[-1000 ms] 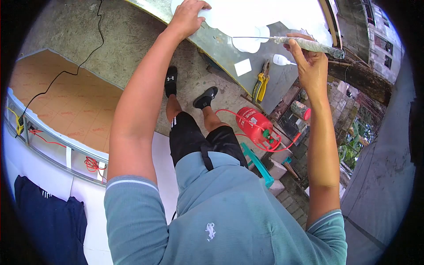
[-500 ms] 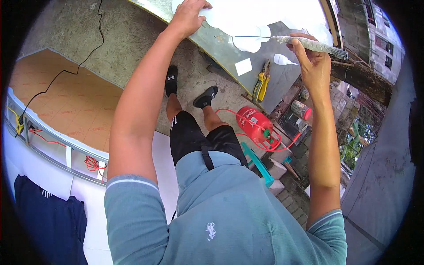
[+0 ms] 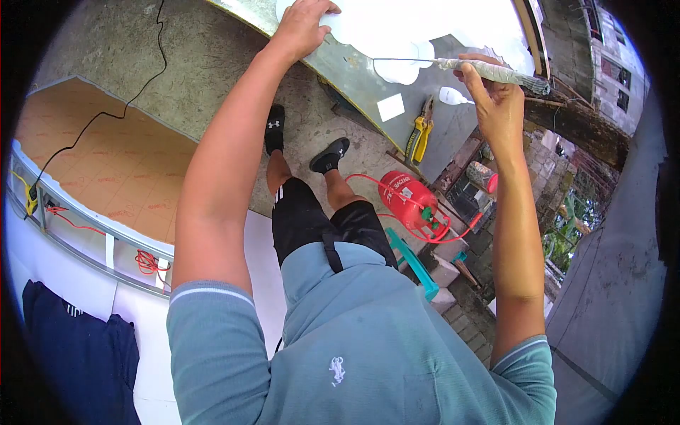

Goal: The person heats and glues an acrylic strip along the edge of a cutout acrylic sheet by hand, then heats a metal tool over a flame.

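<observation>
My right hand [image 3: 496,99] is closed around the thick, pale-wrapped handle of a thin metal rod tool [image 3: 489,71]. Its dark, needle-like rod reaches left over a rounded white piece [image 3: 397,69] at the table edge. The handle's far end looks grey and bundled. At the top, my left hand [image 3: 303,27] lies on a white sheet [image 3: 347,21] with thumb and fingers apart. Glare washes out most of the white material there. Just below my right hand is a small white squeeze bottle [image 3: 452,95] with a narrow tip.
Yellow-handled pliers [image 3: 419,134] and a small white square [image 3: 390,107] lie on the grey metal table [image 3: 368,92]. Below stands a red gas cylinder [image 3: 409,198] with a red hose, beside a teal plastic item [image 3: 411,262]. A black cable [image 3: 106,115] crosses the floor at left.
My right hand and the rod tool have shifted slightly left. My left hand stays in the same place on the white sheet.
</observation>
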`<state>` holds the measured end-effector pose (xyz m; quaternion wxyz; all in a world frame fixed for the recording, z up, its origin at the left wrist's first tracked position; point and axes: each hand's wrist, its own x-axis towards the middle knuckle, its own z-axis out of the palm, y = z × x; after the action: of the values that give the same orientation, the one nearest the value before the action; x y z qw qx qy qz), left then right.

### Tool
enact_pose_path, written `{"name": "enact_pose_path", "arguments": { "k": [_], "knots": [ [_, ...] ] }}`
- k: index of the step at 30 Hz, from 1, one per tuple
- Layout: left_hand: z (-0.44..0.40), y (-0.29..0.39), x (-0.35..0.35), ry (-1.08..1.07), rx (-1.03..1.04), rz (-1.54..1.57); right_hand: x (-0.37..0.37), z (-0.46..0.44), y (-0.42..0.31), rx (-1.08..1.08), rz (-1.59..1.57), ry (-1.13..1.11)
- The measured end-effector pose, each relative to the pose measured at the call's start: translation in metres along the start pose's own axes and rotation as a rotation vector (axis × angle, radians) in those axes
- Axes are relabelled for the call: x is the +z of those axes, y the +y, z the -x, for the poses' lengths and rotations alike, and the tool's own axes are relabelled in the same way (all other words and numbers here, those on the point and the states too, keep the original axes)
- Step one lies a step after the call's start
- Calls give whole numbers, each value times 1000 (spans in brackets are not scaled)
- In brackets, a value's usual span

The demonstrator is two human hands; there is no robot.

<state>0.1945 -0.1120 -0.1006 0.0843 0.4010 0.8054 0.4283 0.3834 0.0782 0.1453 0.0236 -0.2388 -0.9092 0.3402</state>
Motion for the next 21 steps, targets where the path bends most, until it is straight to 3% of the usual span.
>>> {"name": "enact_pose_path", "arguments": {
  "k": [21],
  "knots": [
    [2,-2,1,11,0,11,-1,-2,-1,10,7,-10]
  ]
}}
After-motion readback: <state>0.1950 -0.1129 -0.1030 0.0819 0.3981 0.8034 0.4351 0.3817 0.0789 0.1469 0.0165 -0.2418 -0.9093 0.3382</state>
